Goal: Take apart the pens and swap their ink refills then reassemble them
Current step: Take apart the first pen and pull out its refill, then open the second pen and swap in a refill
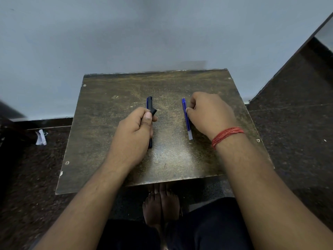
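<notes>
On the worn brown table (111, 141), my left hand (135, 129) grips dark blue pen barrels (149, 102) that run lengthwise through the fist, with the lower end (150, 144) poking out below. A small black pen piece (153, 111) sits at my left thumb tip. Two blue ink refills (185, 116) lie side by side on the table to the right, tips pointing away and clear ends toward me. My right hand (210, 112) rests beside them, and its thumb and curled index finger pinch them at their right side.
The table stands against a pale blue wall (162, 33). Its near edge (144, 184) is above my bare feet (162, 204). Dark speckled floor surrounds it, with a scrap of white paper (41, 137) at the left. A red thread band (227, 136) circles my right wrist.
</notes>
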The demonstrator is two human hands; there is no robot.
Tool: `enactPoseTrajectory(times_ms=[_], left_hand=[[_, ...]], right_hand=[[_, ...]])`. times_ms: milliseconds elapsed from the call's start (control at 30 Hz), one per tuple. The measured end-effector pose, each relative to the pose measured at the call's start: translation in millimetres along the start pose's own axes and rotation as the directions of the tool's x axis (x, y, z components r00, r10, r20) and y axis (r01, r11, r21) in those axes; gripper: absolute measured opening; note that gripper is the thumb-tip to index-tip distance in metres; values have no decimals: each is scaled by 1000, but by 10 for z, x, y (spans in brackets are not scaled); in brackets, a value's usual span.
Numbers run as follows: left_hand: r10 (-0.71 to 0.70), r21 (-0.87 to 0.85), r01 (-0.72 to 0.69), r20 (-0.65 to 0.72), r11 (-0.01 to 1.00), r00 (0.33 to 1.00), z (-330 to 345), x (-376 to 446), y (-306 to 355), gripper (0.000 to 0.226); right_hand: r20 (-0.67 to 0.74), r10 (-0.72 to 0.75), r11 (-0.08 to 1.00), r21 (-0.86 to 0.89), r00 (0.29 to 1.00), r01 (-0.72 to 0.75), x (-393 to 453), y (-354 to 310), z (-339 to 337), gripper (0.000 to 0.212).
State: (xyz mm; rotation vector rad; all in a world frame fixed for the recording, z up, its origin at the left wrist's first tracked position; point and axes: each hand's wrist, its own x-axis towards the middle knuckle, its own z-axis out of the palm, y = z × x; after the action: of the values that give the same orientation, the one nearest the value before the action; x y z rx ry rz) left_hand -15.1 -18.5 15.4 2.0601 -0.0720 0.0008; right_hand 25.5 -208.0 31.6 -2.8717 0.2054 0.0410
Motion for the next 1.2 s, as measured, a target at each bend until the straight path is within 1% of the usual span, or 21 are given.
enactPoseTrajectory(times_ms=[167, 300, 500, 567, 700, 867, 1000, 1067, 1133, 1200], left_hand=[[1, -1, -1, 6, 1000, 1000, -5, -6, 18, 28], [0, -3, 0, 2, 1000, 1000, -8, -6, 31, 28], [-9, -16, 9, 3, 1000, 1000, -12, -18, 51, 27], [-10, -20, 10, 2, 1000, 1000, -14, -21, 57, 27], [-15, -29, 15, -1, 999, 1000, -25, -26, 78, 28], [-8, -39, 8, 2, 999, 1000, -36, -27, 85, 28], [-15, -46, 15, 3, 999, 1000, -36, -19, 78, 27], [-15, -51, 15, 1, 999, 1000, -31, -16, 72, 27], [-37, -96, 36, -3, 995, 999, -9, -1, 45, 27], [-84, -256, 81, 1, 963, 996, 10, 18, 27, 27]], right_hand=[[14, -3, 1000, -17, 1000, 3, 7, -20, 31, 13], [20, 7, 1000, -11, 1000, -7, 20, -7, 50, 10], [7, 3, 997, -81, 1000, -2, 5, -21, -7, 6], [22, 11, 994, -111, 1000, -9, 1, -42, -29, 9], [82, 54, 984, -173, 995, -40, -14, -111, -66, 26], [125, 83, 984, -165, 989, -62, 19, -177, -72, 25], [122, 80, 989, -132, 989, -64, 26, -200, -96, 23], [98, 62, 995, -80, 993, -55, 9, -208, -161, 26], [56, 29, 998, 48, 998, -32, -16, -232, -225, 27], [25, -4, 974, 228, 1000, -2, -60, -294, -238, 25]])
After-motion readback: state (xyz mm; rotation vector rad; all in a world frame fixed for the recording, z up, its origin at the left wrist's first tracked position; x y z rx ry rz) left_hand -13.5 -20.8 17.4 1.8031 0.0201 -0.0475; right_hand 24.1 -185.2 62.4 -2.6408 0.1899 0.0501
